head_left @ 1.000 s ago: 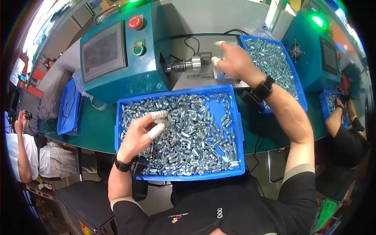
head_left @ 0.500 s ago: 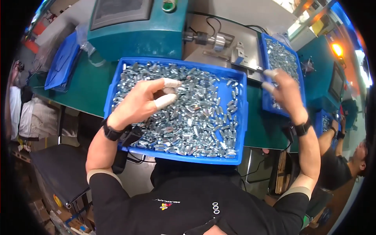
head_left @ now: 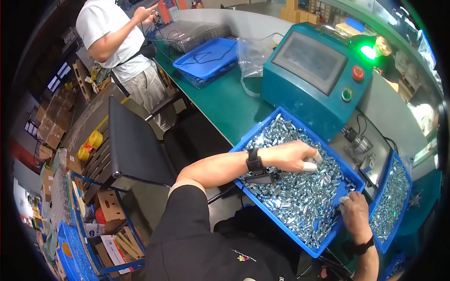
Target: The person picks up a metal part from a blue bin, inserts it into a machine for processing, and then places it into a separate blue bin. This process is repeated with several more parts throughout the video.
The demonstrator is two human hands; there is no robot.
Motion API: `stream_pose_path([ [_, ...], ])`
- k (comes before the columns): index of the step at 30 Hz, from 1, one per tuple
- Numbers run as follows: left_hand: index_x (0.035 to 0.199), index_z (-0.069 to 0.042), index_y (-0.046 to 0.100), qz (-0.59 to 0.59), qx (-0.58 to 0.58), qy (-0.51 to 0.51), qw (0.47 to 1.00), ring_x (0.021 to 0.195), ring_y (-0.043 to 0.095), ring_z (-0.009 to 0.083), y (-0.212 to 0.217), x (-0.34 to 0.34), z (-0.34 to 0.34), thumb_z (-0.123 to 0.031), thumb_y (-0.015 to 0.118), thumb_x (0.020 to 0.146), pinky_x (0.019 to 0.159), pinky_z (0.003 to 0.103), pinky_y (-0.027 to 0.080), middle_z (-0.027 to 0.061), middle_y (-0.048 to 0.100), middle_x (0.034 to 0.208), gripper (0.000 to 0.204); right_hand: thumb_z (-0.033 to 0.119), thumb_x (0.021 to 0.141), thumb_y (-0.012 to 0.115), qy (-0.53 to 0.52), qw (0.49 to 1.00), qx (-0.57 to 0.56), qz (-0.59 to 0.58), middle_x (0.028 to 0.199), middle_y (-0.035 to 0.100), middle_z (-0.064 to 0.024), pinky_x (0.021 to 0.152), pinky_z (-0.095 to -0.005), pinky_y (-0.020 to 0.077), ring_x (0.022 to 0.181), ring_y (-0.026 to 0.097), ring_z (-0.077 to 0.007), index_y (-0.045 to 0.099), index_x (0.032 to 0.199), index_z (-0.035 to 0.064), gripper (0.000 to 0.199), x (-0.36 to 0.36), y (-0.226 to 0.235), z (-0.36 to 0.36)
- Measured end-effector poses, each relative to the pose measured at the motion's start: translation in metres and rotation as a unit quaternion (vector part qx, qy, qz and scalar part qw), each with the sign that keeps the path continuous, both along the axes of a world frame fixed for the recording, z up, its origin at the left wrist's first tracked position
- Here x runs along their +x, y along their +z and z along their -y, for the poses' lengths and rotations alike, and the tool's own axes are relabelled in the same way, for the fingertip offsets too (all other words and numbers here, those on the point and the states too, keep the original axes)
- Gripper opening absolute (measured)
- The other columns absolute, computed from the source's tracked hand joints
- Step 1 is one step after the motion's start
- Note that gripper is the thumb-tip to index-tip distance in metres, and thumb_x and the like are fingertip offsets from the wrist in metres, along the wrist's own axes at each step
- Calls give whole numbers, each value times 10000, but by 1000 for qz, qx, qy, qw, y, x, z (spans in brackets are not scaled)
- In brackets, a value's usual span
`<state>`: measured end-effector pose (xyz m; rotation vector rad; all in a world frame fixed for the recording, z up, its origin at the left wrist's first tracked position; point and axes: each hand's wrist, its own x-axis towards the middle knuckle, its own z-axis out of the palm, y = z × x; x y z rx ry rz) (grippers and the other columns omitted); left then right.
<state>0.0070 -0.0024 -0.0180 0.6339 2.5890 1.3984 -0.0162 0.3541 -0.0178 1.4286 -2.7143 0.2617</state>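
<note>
A big blue tray point(head_left: 255, 129) filled with several small shiny metal parts point(head_left: 300, 196) sits on the green bench in front of me. My left hand point(head_left: 290, 157), with a black watch at the wrist and white covers on its fingertips, reaches over the tray, fingers curled down into the parts. At the tray's right corner, my right hand point(head_left: 354, 213) lies on the parts, back of the hand up. Whether either hand has taken hold of a part is hidden.
A teal machine point(head_left: 304, 79) with a screen, buttons and a green lamp stands behind the tray, a small metal fixture point(head_left: 361, 143) to its right. A second blue tray of parts point(head_left: 393, 201) is further right. On the left are a black chair point(head_left: 136, 145) and a person in a white shirt point(head_left: 112, 37).
My view has swung left, showing the chair and the standing person. My right hand came back from the right-hand tray to the big tray's corner. My left hand dropped into the parts.
</note>
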Motion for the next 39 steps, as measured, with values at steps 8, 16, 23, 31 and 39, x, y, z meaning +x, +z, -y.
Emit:
stream_pose_path([
  [8, 1306, -12, 699, 10, 32, 10, 999, 838, 704, 189, -8, -13, -1, -325, 727, 995, 787, 353, 565, 111, 760, 930, 442, 2, 844, 764, -54, 981, -185, 27, 976, 711, -168, 775, -414, 553, 887, 701, -359, 731, 1038, 40, 200, -18, 16, -15],
  [16, 1397, 18, 627, 113, 11, -6, 994, 909, 689, 115, 5, -17, -1, -167, 661, 1041, 865, 293, 562, 60, 764, 1075, 402, 104, 936, 801, -268, 831, -433, 223, 975, 757, -8, 709, -242, 505, 837, 651, -63, 758, 1099, 27, 185, -82, 14, -28],
  [23, 1403, 26, 618, 149, 21, 20, 988, 923, 690, 127, 12, -10, -7, -149, 660, 1036, 875, 301, 564, 87, 772, 1135, 409, 124, 950, 797, -264, 809, -474, 228, 954, 760, -9, 703, -225, 506, 821, 653, -55, 763, 1153, 22, 230, -118, -3, -31],
  [31, 1400, 26, 620, 143, 22, 20, 989, 919, 696, 138, 11, -13, -6, -149, 667, 1031, 879, 316, 568, 103, 773, 1130, 411, 119, 945, 789, -242, 848, -431, 190, 945, 766, -31, 722, -237, 530, 820, 667, -71, 764, 1154, 7, 238, -130, -9, -30],
  [39, 1387, 29, 627, 136, 36, 18, 990, 903, 713, 156, 13, -10, -5, -130, 664, 1025, 880, 322, 574, 111, 774, 1122, 396, 187, 968, 759, -239, 906, -322, 139, 948, 761, -67, 732, -276, 544, 813, 685, -120, 762, 1186, 18, 276, -127, 6, -27],
])
